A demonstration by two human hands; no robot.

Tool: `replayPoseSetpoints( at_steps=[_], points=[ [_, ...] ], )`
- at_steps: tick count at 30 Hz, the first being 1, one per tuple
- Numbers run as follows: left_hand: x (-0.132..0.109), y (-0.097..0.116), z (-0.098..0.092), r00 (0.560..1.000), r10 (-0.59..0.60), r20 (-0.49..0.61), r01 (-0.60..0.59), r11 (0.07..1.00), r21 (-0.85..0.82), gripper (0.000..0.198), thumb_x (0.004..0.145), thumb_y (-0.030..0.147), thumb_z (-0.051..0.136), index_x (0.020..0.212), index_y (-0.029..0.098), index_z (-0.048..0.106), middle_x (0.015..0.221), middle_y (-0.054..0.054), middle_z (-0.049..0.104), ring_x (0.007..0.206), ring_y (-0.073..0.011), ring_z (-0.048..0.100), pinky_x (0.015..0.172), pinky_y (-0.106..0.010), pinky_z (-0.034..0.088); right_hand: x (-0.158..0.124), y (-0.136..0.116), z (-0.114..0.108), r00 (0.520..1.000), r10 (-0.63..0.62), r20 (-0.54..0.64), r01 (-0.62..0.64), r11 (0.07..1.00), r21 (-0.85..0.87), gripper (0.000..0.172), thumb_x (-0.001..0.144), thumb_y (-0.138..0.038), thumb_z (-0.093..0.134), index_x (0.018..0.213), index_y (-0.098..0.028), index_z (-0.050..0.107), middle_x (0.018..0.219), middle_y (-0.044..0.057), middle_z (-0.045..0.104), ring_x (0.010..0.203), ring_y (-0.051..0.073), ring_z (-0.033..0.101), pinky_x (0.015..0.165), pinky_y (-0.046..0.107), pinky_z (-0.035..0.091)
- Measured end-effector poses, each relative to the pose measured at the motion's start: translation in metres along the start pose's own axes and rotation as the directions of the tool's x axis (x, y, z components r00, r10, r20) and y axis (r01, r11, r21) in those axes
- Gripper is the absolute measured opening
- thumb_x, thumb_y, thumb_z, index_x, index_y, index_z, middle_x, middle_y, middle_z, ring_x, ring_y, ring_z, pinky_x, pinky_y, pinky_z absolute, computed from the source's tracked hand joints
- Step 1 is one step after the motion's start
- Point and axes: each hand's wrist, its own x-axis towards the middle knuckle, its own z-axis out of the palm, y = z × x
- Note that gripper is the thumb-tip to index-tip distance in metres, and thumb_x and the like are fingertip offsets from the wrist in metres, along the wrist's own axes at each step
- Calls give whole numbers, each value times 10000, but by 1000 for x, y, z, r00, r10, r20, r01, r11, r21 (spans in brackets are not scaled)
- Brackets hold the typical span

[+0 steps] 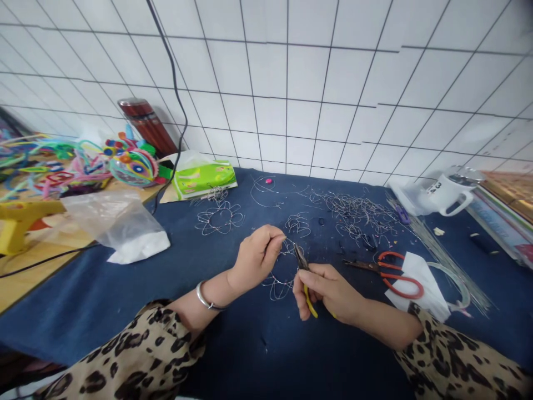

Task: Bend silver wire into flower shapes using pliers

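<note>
Over the blue desk (187, 255), the left hand (259, 255) pinches wire (288, 240) at eleven o'clock from the right hand (328, 290), gripping pliers (301, 261).

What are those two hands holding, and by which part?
The right hand holds pliers by the yellow handles; the left hand pinches a wire, which part is unclear.

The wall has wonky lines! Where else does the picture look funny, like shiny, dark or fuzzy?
Head view: lines on the wall fan outward and some break in little steps; head view: pale glare on the wall's right side, and a shiny bracelet; head view: the cloth looks darker near the bottom; head view: the wire at the left hand is too thin and soft to see clearly.
</note>
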Motion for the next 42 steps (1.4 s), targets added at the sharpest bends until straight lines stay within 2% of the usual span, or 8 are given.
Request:
replayPoseSetpoints(
  at_steps=[8,13,17,21,26,29,34,42],
  points=[
    [2,4,0,994,-87,70,95,988,-119,111,895,188,457,814,168,530,685,6,558,606,-84,530,566,-200,425,3,2,-2,1000,3,17,-3,1000,26,316,896,-386,431,772,-122,555,593,6,589,488,107,596,444,185,376],
    [1,2,0,989,-145,16,146,975,-165,83,887,195,477,829,166,528,619,28,521,533,-71,495,541,-197,418,2,1,-2,1000,7,24,-7,1000,27,324,894,-392,430,755,-128,553,568,-7,572,459,99,574,432,188,382],
    [0,0,-1,998,-62,11,62,988,-144,103,899,178,443,848,165,531,676,17,549,538,-66,504,558,-205,428,1,-1,-2,998,8,59,-10,1000,30,331,890,-405,436,752,-129,556,561,-13,560,431,97,555,408,191,379],
    [-1,2,-3,999,38,36,-34,994,-108,121,903,162,427,838,161,529,647,22,539,571,-77,516,597,-219,447,1,-2,-2,999,-18,36,17,999,31,328,891,-400,437,748,-129,553,544,-16,553,425,96,547,410,193,378],
    [-3,1,1,1000,19,15,-16,982,-190,97,888,109,442,895,158,525,804,-15,604,567,-55,542,588,-210,477,1,-2,-2,999,-41,-19,42,997,64,324,889,-406,437,744,-135,541,537,-19,541,430,101,543,420,205,391],
    [-3,-2,2,997,69,-27,-73,975,-208,117,871,76,455,898,164,528,884,-34,612,616,-60,570,624,-225,498,1,-2,-2,999,-48,-8,48,997,57,322,891,-402,436,747,-134,540,543,-18,540,441,102,548,428,205,388],
    [1,-4,-1,975,214,-68,-220,971,-96,146,846,48,484,913,169,532,892,-50,648,896,-139,609,795,-313,509,0,0,-2,998,-61,18,61,998,32,316,891,-391,435,747,-132,544,552,-17,540,452,98,549,448,205,388],
    [2,-12,-4,917,394,-60,-394,919,3,274,811,-9,478,1016,168,524,1001,-77,631,937,-148,607,782,-308,545,0,0,-2,998,-51,24,50,998,24,323,897,-397,430,764,-130,553,569,-11,557,468,100,567,447,199,377]
  ],
)
